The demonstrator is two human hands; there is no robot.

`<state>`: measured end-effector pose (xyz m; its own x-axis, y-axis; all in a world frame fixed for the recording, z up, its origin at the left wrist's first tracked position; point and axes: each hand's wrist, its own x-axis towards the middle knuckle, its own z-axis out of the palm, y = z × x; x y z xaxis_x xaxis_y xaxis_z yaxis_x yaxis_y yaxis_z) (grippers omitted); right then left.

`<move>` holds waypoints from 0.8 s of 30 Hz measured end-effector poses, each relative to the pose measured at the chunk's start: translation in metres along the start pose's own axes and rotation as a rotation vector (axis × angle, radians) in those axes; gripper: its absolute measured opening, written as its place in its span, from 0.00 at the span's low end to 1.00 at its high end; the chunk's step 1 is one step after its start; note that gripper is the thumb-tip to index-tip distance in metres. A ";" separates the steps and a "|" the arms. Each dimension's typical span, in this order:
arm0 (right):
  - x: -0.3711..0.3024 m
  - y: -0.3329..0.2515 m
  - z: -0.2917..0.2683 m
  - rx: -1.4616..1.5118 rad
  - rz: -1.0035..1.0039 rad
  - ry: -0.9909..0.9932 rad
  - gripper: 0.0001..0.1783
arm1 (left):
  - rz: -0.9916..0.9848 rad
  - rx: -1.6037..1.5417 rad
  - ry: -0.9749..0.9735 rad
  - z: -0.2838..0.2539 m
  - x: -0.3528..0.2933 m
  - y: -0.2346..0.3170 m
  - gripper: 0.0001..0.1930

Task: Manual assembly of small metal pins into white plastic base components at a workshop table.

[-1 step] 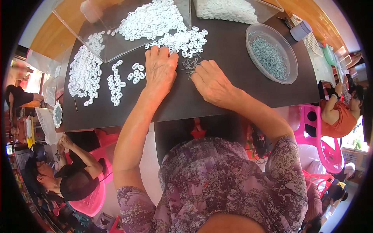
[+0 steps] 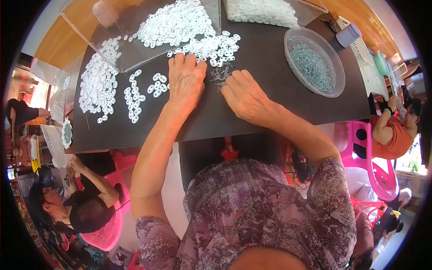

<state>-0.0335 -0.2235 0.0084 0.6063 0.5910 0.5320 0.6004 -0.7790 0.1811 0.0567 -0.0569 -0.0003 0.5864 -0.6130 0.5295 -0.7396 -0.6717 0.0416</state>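
My left hand (image 2: 185,83) rests at the near edge of a loose cluster of small white oval plastic pieces with holes (image 2: 211,47). Its fingers are curled inward, and whatever they hold is hidden beneath the hand. My right hand (image 2: 246,96) is closed with bent fingertips at the near right side of a little heap of thin grey metal pins or screws (image 2: 220,74); what it pinches cannot be made out. Left of my left hand lie a small group of the white pieces (image 2: 158,84) and a longer cluster (image 2: 134,96).
A round clear dish (image 2: 335,85) of grey metal pins stands at right. Clear trays (image 2: 123,69) with white pieces lie at the back; a large pile (image 2: 97,87) spreads at left. A lidded cup (image 2: 348,36) stands far right. People sit on both sides.
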 end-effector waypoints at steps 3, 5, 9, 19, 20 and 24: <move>0.000 -0.002 0.001 -0.040 -0.019 -0.022 0.04 | 0.021 -0.016 -0.004 0.000 0.001 0.002 0.09; 0.001 -0.002 -0.001 -0.056 -0.022 -0.038 0.04 | 0.042 -0.008 0.009 0.000 0.002 0.004 0.10; 0.002 -0.002 -0.001 -0.067 -0.037 -0.045 0.04 | 0.086 0.000 0.011 -0.005 -0.001 0.005 0.07; -0.011 -0.004 0.007 0.443 0.313 0.174 0.09 | -0.445 -0.676 0.112 -0.044 -0.047 0.031 0.09; -0.009 -0.008 0.001 0.571 0.455 0.130 0.09 | -0.450 -0.676 0.111 -0.045 -0.052 0.034 0.09; 0.001 -0.023 -0.015 0.949 0.774 0.142 0.10 | -0.866 -1.455 0.046 -0.047 -0.063 0.041 0.04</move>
<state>-0.0547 -0.2083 0.0172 0.9442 -0.0326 0.3277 0.2850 -0.4177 -0.8627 -0.0260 -0.0270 0.0078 0.9624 -0.2682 -0.0436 0.0860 0.1483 0.9852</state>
